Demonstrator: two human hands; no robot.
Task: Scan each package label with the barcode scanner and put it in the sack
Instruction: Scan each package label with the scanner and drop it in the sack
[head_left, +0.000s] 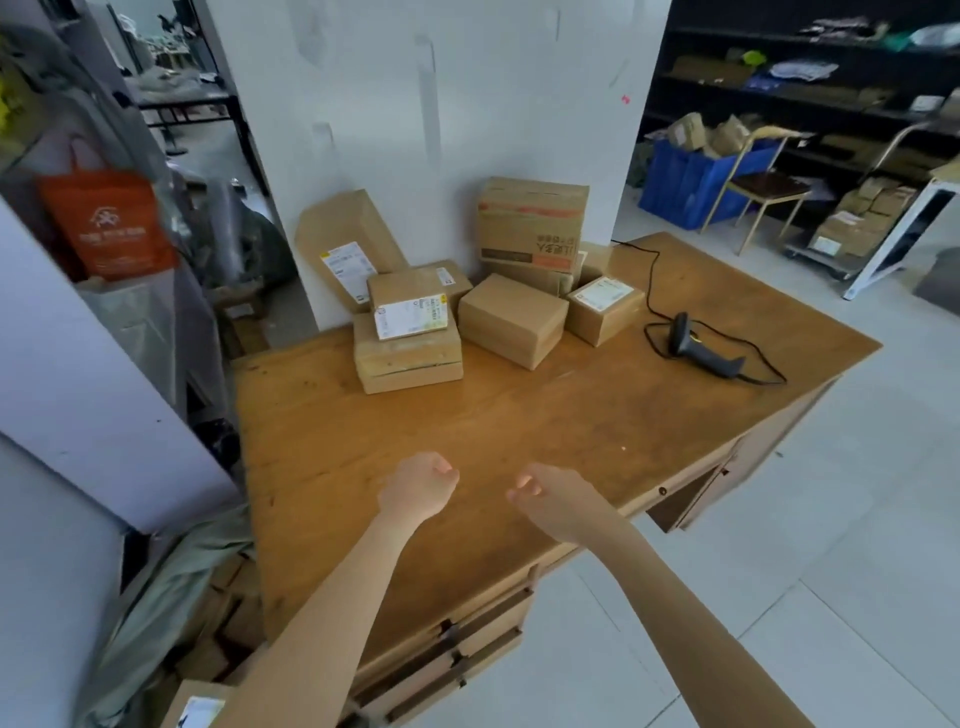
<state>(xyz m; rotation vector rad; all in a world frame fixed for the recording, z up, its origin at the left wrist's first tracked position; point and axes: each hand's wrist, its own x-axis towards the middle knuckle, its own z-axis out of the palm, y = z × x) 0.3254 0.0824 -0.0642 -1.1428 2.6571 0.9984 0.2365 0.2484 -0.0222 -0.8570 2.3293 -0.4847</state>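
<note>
Holding nothing in left hand (418, 486) or right hand (550, 496), fingers of both curled into fists, close but apart, over smooth scuffed wooden desk (519, 415). Stacked at far edge against white pillar (441, 130): packages (511, 319), boxy taped brown cardboard, several with white printed labels, one flat one leaning tilted. Lying on its side right of them, on the desk: barcode scanner (701, 349), black plastic, pistol-shaped, cable looped around. Slumped on floor left of desk: sack (171, 587), crumpled grey-green fabric, cardboard boxes at its mouth, inside or beside unclear. Far right: blue crate (691, 187) holding cardboard boxes.
</note>
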